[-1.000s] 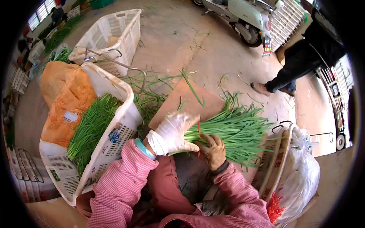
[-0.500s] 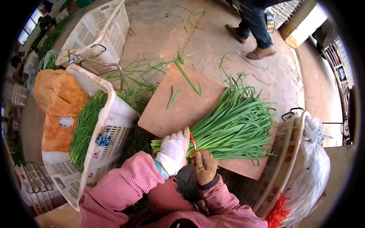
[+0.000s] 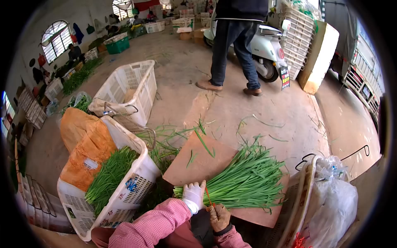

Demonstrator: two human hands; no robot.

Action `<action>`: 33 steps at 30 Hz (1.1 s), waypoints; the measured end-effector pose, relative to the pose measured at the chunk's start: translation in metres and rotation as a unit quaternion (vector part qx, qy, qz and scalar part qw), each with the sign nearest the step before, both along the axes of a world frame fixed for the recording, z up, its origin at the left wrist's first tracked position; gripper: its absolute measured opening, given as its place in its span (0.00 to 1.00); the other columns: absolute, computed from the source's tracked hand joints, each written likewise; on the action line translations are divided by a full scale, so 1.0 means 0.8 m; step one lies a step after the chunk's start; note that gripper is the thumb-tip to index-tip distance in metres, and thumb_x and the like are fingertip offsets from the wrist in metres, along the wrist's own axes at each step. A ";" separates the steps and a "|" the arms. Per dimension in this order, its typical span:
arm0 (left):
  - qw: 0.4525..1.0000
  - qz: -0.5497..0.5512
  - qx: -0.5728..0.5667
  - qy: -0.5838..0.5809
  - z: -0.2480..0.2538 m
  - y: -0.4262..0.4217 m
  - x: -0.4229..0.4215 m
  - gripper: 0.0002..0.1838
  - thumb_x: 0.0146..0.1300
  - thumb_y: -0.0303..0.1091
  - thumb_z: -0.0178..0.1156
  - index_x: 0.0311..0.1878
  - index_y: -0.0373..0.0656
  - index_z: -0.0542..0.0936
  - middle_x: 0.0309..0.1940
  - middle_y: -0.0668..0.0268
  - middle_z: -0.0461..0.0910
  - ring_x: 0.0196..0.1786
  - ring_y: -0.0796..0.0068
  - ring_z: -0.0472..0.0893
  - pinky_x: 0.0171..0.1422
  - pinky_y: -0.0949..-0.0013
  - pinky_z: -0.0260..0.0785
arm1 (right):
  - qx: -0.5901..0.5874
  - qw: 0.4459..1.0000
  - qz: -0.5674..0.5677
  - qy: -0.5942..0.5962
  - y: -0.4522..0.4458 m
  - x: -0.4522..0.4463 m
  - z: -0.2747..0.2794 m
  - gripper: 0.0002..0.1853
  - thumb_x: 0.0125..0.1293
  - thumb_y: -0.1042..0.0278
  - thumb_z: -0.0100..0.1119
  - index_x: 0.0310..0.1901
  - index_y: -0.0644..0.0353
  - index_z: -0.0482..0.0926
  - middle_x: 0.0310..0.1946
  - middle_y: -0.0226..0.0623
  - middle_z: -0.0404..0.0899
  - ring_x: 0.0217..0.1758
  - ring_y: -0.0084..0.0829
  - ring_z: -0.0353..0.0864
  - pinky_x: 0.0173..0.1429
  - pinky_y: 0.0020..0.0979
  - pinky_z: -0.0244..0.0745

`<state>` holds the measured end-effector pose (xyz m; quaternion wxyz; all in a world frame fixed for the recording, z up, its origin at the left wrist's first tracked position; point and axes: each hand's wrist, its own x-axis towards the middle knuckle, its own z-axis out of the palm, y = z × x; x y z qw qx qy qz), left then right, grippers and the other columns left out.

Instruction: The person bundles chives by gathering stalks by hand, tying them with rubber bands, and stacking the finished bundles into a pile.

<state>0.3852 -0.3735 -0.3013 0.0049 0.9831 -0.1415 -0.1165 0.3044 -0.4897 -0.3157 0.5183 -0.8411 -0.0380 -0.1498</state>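
1. While the left hand (image 3: 193, 194) steadies the bunch of garlic chives (image 3: 248, 177) by its stems, the right hand (image 3: 219, 217) works at the red tie (image 3: 207, 193); I judge the step in hand to be securing that tie around the stems.

2. The bunch lies across the brown board (image 3: 198, 163) in front of the person, its pale stem ends (image 3: 178, 191) poking out past the left hand and its leafy tips fanned out to the right, some near the board's edge.

3. The left fingers, in a white glove, are closed over the stems just beside the tie. Their undersides are hidden, so I cannot tell how far they reach round.

4. The right fingers, in a brown glove, are pinched together on the tie at the side of the bunch nearest the body. Whether they hold a loose end, a twist or a knot is too small to tell.

5. As I read it, the next move calls for a firm left grip that keeps the stems packed and level, while the right fingers keep tension on the tie and draw it snug without cutting into the stems.

6. If the left grip eased too soon, the stems could spread and the tie could slide or sit crooked.

7. Beside the board, on the left, a white plastic crate (image 3: 151, 167) holds more chives (image 3: 109, 177) and an orange cloth (image 3: 89, 155); two loose green leaves (image 3: 204, 144) lie on the board, apart from the bunch.
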 end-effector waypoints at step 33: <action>0.996 0.087 -0.002 -0.013 -0.050 -0.012 0.016 0.12 0.55 0.39 0.47 0.43 0.52 0.72 0.34 0.67 0.74 0.41 0.68 0.74 0.41 0.64 0.62 | 0.481 0.829 -0.180 0.221 0.061 0.217 -0.036 0.15 0.53 0.63 0.46 0.12 0.49 0.59 0.05 0.24 0.54 0.05 0.20 0.49 0.10 0.25 0.41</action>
